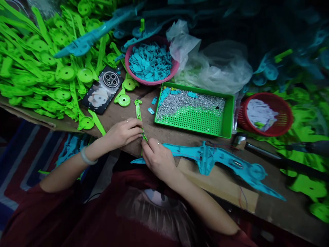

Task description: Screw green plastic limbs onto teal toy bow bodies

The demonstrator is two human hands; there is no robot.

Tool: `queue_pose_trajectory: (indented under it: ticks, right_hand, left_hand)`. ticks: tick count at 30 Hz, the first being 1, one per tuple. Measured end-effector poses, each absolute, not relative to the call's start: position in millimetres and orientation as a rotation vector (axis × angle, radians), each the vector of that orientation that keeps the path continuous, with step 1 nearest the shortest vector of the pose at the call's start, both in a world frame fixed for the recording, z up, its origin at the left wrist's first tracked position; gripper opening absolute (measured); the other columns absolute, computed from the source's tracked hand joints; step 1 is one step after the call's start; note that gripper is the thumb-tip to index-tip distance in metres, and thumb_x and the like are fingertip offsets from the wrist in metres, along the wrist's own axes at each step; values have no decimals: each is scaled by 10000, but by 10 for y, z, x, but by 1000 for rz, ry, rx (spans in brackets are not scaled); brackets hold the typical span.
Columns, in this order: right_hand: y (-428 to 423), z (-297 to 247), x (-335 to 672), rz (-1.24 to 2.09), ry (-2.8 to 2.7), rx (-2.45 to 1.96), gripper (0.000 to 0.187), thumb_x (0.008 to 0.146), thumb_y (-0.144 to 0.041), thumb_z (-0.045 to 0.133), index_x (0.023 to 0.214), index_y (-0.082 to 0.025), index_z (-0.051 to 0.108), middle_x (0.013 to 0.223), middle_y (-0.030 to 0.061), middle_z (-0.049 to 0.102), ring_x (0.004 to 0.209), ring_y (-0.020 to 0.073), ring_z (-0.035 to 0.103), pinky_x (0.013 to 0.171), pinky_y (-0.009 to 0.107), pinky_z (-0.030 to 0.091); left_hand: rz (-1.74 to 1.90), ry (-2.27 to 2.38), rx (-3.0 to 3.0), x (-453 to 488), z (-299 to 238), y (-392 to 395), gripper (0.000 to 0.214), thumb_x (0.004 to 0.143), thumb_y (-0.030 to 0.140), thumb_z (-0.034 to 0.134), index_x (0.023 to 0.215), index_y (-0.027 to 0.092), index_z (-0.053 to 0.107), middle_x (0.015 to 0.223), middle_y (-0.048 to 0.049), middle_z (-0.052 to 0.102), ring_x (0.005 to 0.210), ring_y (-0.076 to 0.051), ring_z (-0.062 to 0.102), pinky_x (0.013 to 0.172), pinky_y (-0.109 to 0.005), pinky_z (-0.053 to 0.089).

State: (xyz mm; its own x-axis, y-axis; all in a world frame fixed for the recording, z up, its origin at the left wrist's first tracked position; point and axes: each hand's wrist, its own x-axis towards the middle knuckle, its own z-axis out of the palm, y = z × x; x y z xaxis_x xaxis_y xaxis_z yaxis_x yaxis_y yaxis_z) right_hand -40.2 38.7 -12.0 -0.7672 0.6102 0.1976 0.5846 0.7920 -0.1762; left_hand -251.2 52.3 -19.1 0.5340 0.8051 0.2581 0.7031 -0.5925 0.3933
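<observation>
A narrow green plastic part [138,111] with a rounded, hooked far end lies at the table's front edge, pointing away from me. My left hand [125,132] has its fingers closed on this part from the left. Close beside it, my right hand [158,156] pinches the nearer end of the same part; the fingers hide most of that end. To the right of my right hand lies a long blue bow-shaped plastic piece [221,156] with thin wires on it. Two small blue plastic pieces [151,110] rest just beyond my hands.
A green tray [192,128] holds many small metal screws and a few blue pieces. Behind it stands a pink bowl [151,82] of blue parts. Green parts [38,68] are heaped left, beside a phone [102,91]. A red basket [266,132] and a hammer [240,141] lie right.
</observation>
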Motion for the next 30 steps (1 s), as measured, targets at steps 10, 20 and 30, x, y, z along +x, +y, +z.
queue_pose_trajectory:
  ticks: [10,20,30]
  right_hand:
    - [380,-160,-354,87,-2680,-786,182,958,-165,475,1026,-109,635,769,42,570,723,166,494,584,281,392]
    - [373,-175,-356,146,-2690,-847,155,960,-165,471,1007,-131,615,772,44,561,744,172,503,584,274,400]
    - [377,-155,-344,201,-2701,-879,136,952,-160,483,1009,-140,605,795,44,572,769,175,515,609,271,395]
  left_hand:
    - [604,1164,2742,-2551,-267,476,217,988,147,442,1102,151,626,1067,-99,683,936,-184,648,757,-282,539]
    - [499,1060,2907,-2543,-147,446,268,999,121,359,1081,101,613,1076,-133,706,935,-204,671,769,-306,569]
    - [481,1087,2814,-2544,-119,438,281,973,114,428,1210,116,578,1121,-136,696,984,-209,668,810,-323,574]
